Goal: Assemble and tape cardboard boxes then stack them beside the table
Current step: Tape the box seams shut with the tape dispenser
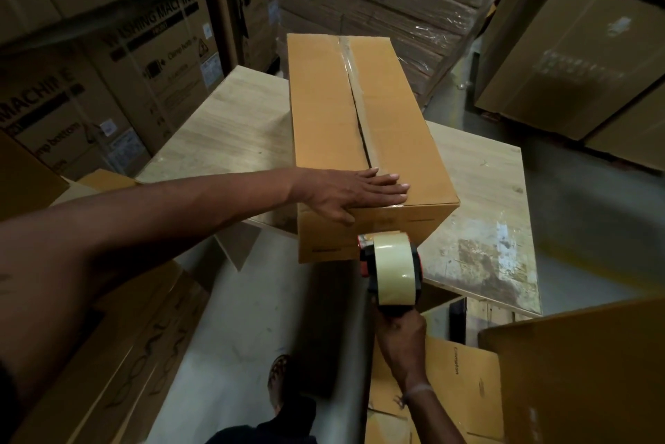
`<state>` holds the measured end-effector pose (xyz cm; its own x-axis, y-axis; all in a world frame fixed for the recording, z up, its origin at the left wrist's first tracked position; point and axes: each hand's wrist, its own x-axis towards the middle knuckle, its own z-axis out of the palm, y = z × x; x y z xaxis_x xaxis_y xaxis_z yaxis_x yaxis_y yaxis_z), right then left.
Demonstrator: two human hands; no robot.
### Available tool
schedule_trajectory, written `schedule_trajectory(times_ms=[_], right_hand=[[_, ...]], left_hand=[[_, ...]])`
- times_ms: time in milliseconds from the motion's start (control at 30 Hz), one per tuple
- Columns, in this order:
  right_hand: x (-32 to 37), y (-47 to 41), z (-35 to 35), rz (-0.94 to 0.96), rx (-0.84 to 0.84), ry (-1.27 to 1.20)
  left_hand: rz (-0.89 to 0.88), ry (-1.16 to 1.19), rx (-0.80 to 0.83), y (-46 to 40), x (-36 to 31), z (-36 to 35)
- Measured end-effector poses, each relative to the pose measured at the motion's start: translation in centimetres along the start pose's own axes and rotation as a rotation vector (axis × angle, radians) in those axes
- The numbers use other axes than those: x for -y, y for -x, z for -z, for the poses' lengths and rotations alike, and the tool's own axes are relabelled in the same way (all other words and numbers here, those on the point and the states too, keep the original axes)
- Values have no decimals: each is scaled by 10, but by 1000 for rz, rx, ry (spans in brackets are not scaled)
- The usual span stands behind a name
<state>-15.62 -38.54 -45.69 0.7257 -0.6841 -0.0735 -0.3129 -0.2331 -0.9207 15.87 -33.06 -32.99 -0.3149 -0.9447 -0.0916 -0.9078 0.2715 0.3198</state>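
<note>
The long, smooth tan cardboard box [363, 141] lies on the pale wood-grain table [223, 134], its near end overhanging the edge, with glossy clear tape along the top seam. The left hand [354, 191] presses flat on the top's near end, fingers straight. Just below, against the box's end face, the right hand [401, 334] grips the handle of a red-and-black tape dispenser [392, 271] carrying a translucent roll. Large printed cartons [118, 47] stand beyond.
</note>
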Motion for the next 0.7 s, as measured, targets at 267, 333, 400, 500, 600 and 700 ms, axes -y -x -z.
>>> schedule_trajectory(times_ms=[267, 333, 400, 500, 600, 700], right_hand=[[-2, -39, -4, -26, 46, 114], [-1, -44, -4, -25, 31, 127], [6, -47, -4, 0, 26, 139], [17, -53, -3, 2, 33, 165], [16, -63, -4, -38, 20, 189], [15, -68, -8, -88, -13, 202]], left_hand=[[115, 26, -150, -7, 2, -3], [160, 34, -178, -14, 1, -4], [169, -1, -193, -19, 4, -4], [190, -61, -187, -24, 10, -6], [194, -93, -175, -27, 15, -6], [178, -80, -180, -28, 18, -9]])
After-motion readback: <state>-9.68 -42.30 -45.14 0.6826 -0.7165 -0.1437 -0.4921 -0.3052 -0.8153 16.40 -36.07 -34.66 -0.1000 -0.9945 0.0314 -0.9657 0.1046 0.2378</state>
